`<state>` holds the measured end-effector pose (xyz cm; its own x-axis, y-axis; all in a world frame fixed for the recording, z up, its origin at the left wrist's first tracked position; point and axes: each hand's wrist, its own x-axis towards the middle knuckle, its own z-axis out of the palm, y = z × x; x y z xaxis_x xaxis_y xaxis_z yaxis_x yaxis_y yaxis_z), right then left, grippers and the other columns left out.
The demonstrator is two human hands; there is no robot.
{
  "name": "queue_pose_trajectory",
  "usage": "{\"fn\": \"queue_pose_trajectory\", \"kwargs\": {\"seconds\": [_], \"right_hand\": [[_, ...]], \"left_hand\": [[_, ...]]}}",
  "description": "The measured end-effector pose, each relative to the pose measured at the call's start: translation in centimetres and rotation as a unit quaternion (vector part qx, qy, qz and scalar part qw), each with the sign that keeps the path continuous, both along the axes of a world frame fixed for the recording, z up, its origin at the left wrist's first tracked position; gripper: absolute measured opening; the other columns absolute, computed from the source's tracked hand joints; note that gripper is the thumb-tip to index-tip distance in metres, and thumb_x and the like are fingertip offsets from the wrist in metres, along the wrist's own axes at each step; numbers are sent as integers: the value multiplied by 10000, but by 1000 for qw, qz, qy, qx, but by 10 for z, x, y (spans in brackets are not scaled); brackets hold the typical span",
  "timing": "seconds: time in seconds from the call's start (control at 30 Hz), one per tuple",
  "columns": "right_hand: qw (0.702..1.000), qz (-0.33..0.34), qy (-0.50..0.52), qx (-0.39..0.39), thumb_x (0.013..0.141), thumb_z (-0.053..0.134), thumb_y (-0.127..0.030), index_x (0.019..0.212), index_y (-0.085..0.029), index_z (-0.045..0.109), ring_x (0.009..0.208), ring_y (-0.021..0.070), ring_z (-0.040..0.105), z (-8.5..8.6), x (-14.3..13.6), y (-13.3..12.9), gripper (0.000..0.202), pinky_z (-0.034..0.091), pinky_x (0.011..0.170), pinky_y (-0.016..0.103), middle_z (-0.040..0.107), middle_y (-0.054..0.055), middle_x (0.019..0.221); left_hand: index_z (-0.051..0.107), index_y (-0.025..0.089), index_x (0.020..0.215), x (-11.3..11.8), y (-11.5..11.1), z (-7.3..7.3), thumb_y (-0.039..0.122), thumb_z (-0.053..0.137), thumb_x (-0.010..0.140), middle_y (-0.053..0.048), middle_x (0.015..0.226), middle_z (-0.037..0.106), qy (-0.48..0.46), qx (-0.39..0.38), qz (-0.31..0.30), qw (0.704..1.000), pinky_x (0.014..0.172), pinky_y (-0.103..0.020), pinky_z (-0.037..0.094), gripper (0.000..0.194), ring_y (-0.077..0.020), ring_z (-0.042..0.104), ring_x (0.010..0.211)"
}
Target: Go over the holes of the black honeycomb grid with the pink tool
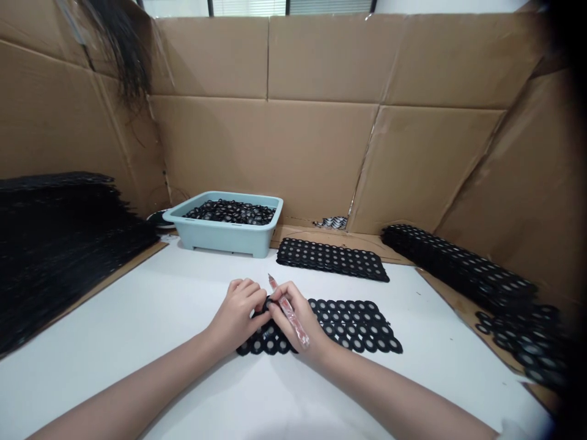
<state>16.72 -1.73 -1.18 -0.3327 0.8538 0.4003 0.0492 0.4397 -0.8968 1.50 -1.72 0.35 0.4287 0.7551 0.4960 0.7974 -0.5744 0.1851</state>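
My left hand (pixel 239 310) is closed, its fingertips pinching a small black ring (pixel 268 302) at the upper left of a black mat (pixel 351 324) made of rows of rings with pale centres. My right hand (pixel 300 319) is closed too and meets the left at that ring. Across its palm rests a slim pointed tool (pixel 293 319) with a red-and-clear taped handle and a dark tip aimed up and left; its exact kind is unclear. Both hands cover part of the mat, which lies flat on the white table (pixel 220 391).
Behind stands a light blue basin (pixel 224 235) of loose black rings. Another ring mat (pixel 332 260) lies beside it. At right are stacked mats (pixel 458 269) and loose rings (pixel 527 342); a tall black stack (pixel 64 244) fills the left. Cardboard walls (pixel 321 140) enclose the table.
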Motion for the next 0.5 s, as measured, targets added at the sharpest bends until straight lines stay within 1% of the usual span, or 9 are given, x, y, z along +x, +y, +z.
{"fn": "queue_pose_trajectory", "kwargs": {"seconds": [0.1, 0.2, 0.27, 0.3, 0.33, 0.37, 0.43, 0.47, 0.5], "right_hand": [[999, -36, 6, 5, 773, 452, -231, 802, -214, 395, 652, 119, 478, 0, -3, -2, 66, 389, 664, 248, 457, -16, 712], [993, -116, 32, 20, 761, 443, -231, 762, -219, 412, 654, 125, 472, 0, 5, 10, 34, 389, 647, 250, 473, 2, 745], [986, -160, 47, 29, 754, 448, -261, 762, -218, 419, 705, 136, 492, 3, 24, 26, 53, 395, 646, 259, 503, 43, 904], [981, -186, 52, 32, 756, 444, -286, 770, -215, 419, 706, 137, 498, 6, 39, 34, 76, 396, 626, 264, 490, 66, 1002], [972, -222, 58, 39, 752, 443, -302, 774, -210, 414, 702, 138, 499, 9, 58, 41, 99, 398, 630, 276, 476, 83, 1047], [955, -286, 49, 57, 743, 452, -311, 784, -201, 427, 699, 144, 506, 12, 79, 46, 119, 404, 640, 290, 491, 91, 1030], [903, -416, -9, 104, 730, 455, -306, 829, -181, 466, 643, 158, 509, 20, 130, 48, 160, 406, 629, 316, 541, 76, 841], [866, -480, -44, 132, 724, 455, -301, 839, -169, 486, 614, 163, 502, 23, 157, 45, 178, 403, 612, 325, 541, 72, 777], [821, -543, -87, 155, 715, 462, -298, 843, -159, 506, 593, 168, 495, 25, 185, 39, 194, 399, 598, 334, 540, 78, 753]], "left_hand": [[357, 174, 602, 1, 0, 2, 317, 480, 798, 22, 637, 444, -8, -7, -9, 1000, 732, -298, 286, 271, -145, 417, 697], [364, 174, 606, -2, 3, 3, 351, 474, 797, 27, 630, 440, -44, -41, 0, 998, 717, -293, 291, 282, -138, 418, 666], [371, 175, 599, -7, 7, 2, 373, 447, 802, 27, 619, 442, -93, -86, 14, 992, 699, -289, 301, 294, -139, 423, 646], [378, 176, 602, -9, 10, 1, 385, 427, 807, 27, 618, 447, -131, -122, 19, 984, 683, -285, 309, 296, -140, 428, 640], [390, 178, 613, -11, 14, -1, 396, 407, 811, 26, 622, 455, -173, -165, 18, 971, 664, -278, 317, 295, -143, 435, 639], [404, 178, 630, -13, 17, -2, 405, 394, 811, 24, 628, 464, -215, -213, 13, 953, 644, -272, 322, 290, -145, 443, 641], [433, 173, 668, -16, 23, -5, 406, 406, 795, 21, 638, 478, -279, -305, -7, 911, 619, -262, 325, 267, -145, 452, 642], [445, 168, 685, -16, 25, -5, 396, 431, 778, 19, 641, 486, -302, -342, -19, 890, 617, -260, 325, 247, -144, 455, 642], [453, 162, 695, -17, 26, -5, 374, 465, 754, 16, 645, 494, -321, -372, -31, 870, 618, -259, 325, 221, -142, 458, 640]]}}
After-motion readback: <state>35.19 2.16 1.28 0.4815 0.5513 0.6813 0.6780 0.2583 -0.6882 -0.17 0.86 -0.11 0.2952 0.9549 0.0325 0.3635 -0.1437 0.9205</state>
